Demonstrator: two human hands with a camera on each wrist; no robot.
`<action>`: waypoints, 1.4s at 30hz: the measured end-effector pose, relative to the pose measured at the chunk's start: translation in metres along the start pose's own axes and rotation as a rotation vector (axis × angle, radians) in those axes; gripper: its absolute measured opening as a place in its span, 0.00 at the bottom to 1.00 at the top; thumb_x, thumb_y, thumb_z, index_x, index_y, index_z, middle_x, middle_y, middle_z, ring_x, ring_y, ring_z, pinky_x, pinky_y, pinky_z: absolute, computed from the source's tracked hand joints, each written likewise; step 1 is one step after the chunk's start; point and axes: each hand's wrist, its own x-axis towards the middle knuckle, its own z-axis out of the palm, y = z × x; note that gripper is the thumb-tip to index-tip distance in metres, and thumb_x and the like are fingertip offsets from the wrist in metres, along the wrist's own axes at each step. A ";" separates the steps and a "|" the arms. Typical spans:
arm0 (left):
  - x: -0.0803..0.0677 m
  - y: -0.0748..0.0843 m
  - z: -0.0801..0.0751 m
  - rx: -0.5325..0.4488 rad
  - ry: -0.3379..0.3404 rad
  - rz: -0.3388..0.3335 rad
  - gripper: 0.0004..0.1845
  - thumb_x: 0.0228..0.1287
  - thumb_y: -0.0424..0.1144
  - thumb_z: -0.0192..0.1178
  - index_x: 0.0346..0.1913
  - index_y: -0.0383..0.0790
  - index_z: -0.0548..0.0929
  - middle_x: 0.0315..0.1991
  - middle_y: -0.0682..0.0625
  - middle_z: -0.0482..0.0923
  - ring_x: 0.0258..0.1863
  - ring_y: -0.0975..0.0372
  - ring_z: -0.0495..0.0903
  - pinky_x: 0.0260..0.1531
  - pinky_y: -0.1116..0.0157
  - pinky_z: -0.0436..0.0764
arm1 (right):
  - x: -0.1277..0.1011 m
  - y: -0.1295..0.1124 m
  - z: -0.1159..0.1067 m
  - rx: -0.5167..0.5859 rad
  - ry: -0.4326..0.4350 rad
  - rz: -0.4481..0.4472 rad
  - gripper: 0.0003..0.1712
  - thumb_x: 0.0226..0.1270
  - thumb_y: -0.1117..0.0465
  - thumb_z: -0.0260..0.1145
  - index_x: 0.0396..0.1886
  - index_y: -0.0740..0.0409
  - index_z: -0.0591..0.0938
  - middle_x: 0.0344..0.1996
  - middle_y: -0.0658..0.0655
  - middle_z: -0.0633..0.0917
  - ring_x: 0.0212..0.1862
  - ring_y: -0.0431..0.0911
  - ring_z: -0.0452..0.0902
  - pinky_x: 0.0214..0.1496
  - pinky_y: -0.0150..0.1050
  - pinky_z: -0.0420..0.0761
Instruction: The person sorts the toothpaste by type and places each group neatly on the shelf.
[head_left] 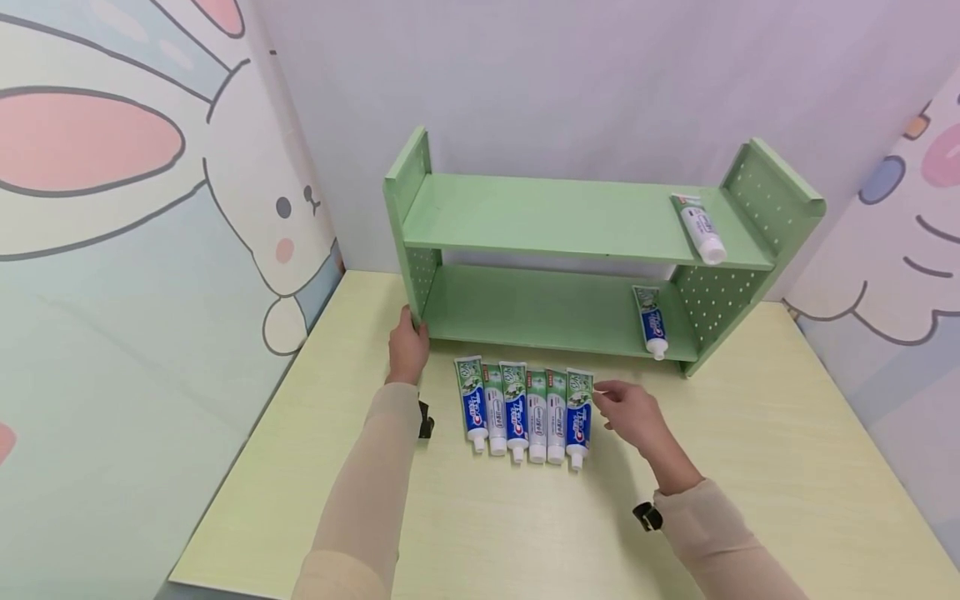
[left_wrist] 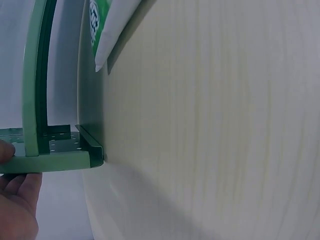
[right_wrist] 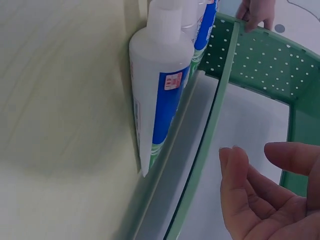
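Note:
At the lower left front of a green two-tier shelf rack, my left hand grips the edge of the side panel. In the left wrist view the thumb is on one face of that panel and the fingers are on the other. My right hand is just right of a row of toothpaste tubes, nearest the rightmost blue-and-green tube. Its thumb and bent fingers stand apart with nothing between them. The row mixes blue-and-green tubes with white-and-green tubes, caps toward me.
One white-and-green tube lies at the right of the upper tier, its cap at the front edge. Below it, a blue-and-green tube lies on the lower tier. The pale table meets cartoon-printed walls at the sides.

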 end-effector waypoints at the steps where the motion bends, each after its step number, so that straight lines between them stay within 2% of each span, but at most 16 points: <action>1: 0.000 0.000 0.000 -0.003 0.004 0.006 0.20 0.75 0.32 0.49 0.66 0.36 0.65 0.57 0.31 0.75 0.54 0.43 0.77 0.47 0.47 0.77 | 0.000 0.001 0.002 -0.003 -0.003 0.006 0.23 0.72 0.61 0.58 0.60 0.71 0.75 0.41 0.66 0.83 0.33 0.56 0.83 0.31 0.42 0.80; 8: -0.002 0.001 -0.001 0.001 0.030 0.043 0.18 0.74 0.31 0.50 0.64 0.35 0.67 0.54 0.29 0.76 0.51 0.41 0.78 0.44 0.46 0.78 | 0.000 0.007 0.011 -0.020 -0.021 0.040 0.23 0.71 0.61 0.58 0.60 0.71 0.75 0.43 0.66 0.83 0.32 0.54 0.83 0.31 0.43 0.80; 17: 0.001 -0.001 0.000 0.006 0.001 0.012 0.20 0.75 0.32 0.49 0.66 0.35 0.66 0.55 0.31 0.76 0.50 0.43 0.79 0.43 0.48 0.79 | -0.003 0.012 0.018 -0.041 -0.044 0.093 0.24 0.71 0.61 0.59 0.61 0.71 0.74 0.42 0.64 0.82 0.31 0.51 0.81 0.29 0.41 0.78; 24: 0.001 -0.001 0.000 -0.001 -0.006 -0.002 0.21 0.75 0.32 0.50 0.67 0.36 0.65 0.57 0.31 0.74 0.54 0.43 0.77 0.46 0.48 0.78 | -0.002 0.019 0.024 -0.055 -0.050 0.101 0.25 0.71 0.62 0.60 0.62 0.73 0.72 0.41 0.63 0.82 0.28 0.47 0.79 0.28 0.41 0.77; 28: 0.001 0.000 0.000 -0.002 -0.008 -0.003 0.20 0.75 0.32 0.49 0.66 0.36 0.65 0.56 0.31 0.75 0.53 0.43 0.78 0.45 0.48 0.78 | -0.001 0.024 0.028 -0.078 -0.061 0.099 0.27 0.69 0.61 0.61 0.61 0.74 0.72 0.41 0.65 0.83 0.29 0.47 0.80 0.31 0.42 0.79; 34: 0.001 0.001 -0.001 0.002 -0.003 0.000 0.19 0.75 0.32 0.49 0.65 0.35 0.65 0.56 0.31 0.75 0.52 0.43 0.78 0.45 0.48 0.78 | -0.001 0.026 0.032 -0.147 -0.086 0.137 0.32 0.67 0.57 0.64 0.62 0.76 0.70 0.46 0.70 0.81 0.35 0.49 0.80 0.38 0.46 0.81; 42: 0.001 0.000 0.000 0.005 0.006 0.008 0.20 0.75 0.32 0.50 0.66 0.35 0.66 0.55 0.30 0.76 0.50 0.43 0.79 0.44 0.48 0.78 | 0.000 0.024 0.035 -0.173 -0.118 0.173 0.35 0.68 0.54 0.64 0.63 0.76 0.68 0.47 0.69 0.81 0.39 0.51 0.79 0.40 0.48 0.80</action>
